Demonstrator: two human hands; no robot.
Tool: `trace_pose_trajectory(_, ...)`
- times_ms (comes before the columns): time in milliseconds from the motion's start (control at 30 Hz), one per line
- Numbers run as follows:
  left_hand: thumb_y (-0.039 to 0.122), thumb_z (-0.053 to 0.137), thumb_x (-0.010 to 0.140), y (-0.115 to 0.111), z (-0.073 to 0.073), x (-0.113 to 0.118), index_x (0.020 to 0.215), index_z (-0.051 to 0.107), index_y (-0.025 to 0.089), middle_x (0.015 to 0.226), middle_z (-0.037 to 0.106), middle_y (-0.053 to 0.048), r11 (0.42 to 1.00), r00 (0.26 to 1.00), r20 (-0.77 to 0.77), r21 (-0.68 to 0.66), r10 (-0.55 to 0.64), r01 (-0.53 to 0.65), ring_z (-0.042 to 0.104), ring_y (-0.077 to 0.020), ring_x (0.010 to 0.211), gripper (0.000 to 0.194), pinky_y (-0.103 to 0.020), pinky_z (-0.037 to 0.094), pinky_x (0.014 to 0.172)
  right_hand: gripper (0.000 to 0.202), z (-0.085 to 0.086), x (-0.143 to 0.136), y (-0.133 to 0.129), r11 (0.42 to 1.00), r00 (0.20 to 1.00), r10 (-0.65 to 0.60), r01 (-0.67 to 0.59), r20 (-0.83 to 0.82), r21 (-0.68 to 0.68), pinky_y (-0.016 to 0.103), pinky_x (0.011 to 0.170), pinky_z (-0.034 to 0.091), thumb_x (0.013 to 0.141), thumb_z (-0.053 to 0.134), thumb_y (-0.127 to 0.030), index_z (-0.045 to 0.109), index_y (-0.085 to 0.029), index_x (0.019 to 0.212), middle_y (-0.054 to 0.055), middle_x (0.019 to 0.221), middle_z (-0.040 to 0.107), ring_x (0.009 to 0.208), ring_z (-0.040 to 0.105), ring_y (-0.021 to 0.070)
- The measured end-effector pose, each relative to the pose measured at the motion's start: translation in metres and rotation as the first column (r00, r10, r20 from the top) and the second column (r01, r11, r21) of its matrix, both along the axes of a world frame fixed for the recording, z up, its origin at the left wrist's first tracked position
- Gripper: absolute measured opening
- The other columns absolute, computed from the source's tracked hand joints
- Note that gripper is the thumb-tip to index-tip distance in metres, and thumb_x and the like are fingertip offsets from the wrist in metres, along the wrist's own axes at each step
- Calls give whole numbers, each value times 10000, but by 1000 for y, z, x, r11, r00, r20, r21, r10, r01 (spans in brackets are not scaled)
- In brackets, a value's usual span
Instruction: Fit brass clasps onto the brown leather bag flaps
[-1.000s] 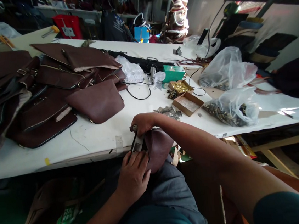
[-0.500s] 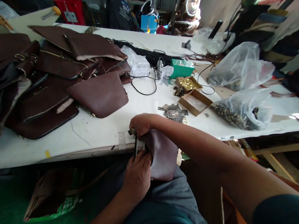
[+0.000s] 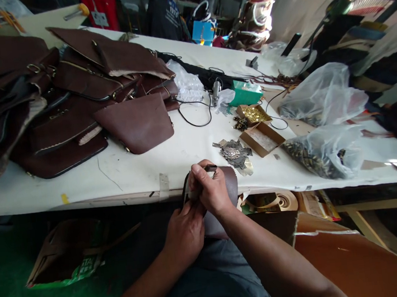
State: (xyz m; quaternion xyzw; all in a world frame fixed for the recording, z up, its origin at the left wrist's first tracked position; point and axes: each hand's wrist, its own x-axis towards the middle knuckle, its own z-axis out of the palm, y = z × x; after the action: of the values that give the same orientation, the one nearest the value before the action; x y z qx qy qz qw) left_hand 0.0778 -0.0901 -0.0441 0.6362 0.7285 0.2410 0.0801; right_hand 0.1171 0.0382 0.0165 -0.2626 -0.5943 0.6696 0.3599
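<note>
A brown leather bag piece (image 3: 230, 180) rests over my lap and against the table's front edge, partly covered by my hands. My left hand (image 3: 186, 230) is closed on its near left side, fingertips hidden beneath the right hand. Above it, my right hand (image 3: 213, 192) wraps around a small dark tool (image 3: 210, 167), whose end sticks out past the thumb; its kind is hidden by the fingers. A pile of thin metal plates (image 3: 234, 153) lies on the table just beyond the right hand.
Brown leather bags (image 3: 84, 108) are heaped on the white table (image 3: 134, 179) at left. Cardboard boxes, one with gold-coloured fittings (image 3: 252, 113), a green box (image 3: 245, 92) and plastic bags of hardware (image 3: 323, 152) lie right. Below stands an open carton (image 3: 351, 255).
My right hand has turned over and drawn back from the far corner of the leather, now gripping the dark tool close above my left hand. The left hand stays on the leather.
</note>
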Motion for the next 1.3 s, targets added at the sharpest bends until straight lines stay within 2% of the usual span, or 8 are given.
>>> trace_pose_trajectory(133,311,689,964,-14,-10,-6,1514,550,141,1474,663,-189,985,984,169,174,-48,18,590,-341,1398,592,-497,535,1129,455,-7,-1,12,994,999,24,-28,41,107,273,541,412,933,752,-581,578,-222,715,-40,591,559,525,492,124)
trace_pose_trajectory(267,303,723,943,-27,-20,-14,1270,720,223,1315,728,-126,941,902,429,287,40,-178,628,-314,1310,336,-498,501,1155,466,-5,-3,13,981,992,74,-91,102,171,270,539,389,924,764,-573,582,-215,688,-42,565,548,518,466,117)
trace_pose_trajectory(367,420,866,802,-24,-26,-14,1084,717,222,1133,747,-95,857,455,818,-87,352,-508,693,-294,1126,376,-454,572,1017,459,-12,-5,15,992,997,46,-52,58,111,275,546,431,943,731,-591,580,-221,716,-32,586,592,520,516,130)
trace_pose_trajectory(433,553,899,734,-17,-28,-12,1042,699,200,1020,757,-93,804,99,875,-384,474,-454,735,-290,959,509,-405,620,803,453,-18,-6,17,996,999,22,-26,44,84,277,551,456,946,724,-591,580,-223,723,-28,590,608,521,534,135)
trace_pose_trajectory(500,659,877,724,-6,-28,-10,1011,728,165,932,778,-116,813,-54,862,-495,504,-307,759,-300,828,591,-377,604,645,445,-23,-6,18,997,999,12,-16,46,81,275,547,462,944,725,-584,584,-223,726,-26,588,617,520,541,136)
trace_pose_trajectory(733,569,1009,555,27,-15,-7,933,838,100,942,839,-176,863,-256,866,-478,431,-163,800,-329,866,626,-378,606,783,417,-26,-6,24,999,1000,-1,1,-6,39,276,546,480,962,721,-537,584,-217,734,-26,600,619,527,572,140)
trace_pose_trajectory(933,342,1035,545,39,-11,5,910,837,144,879,840,-99,804,-251,857,-511,450,-305,779,-285,854,460,-332,567,766,315,-11,6,29,999,999,42,-42,1,19,288,623,536,904,821,-496,667,-222,913,-27,685,661,621,667,163)
trace_pose_trajectory(1300,361,1037,486,48,-7,11,863,821,120,856,829,-100,778,-353,838,-529,416,-339,744,-236,745,497,-317,550,704,526,-17,-3,29,992,981,-76,56,-176,-116,257,453,403,919,778,-564,435,-243,680,-67,552,468,447,438,100)
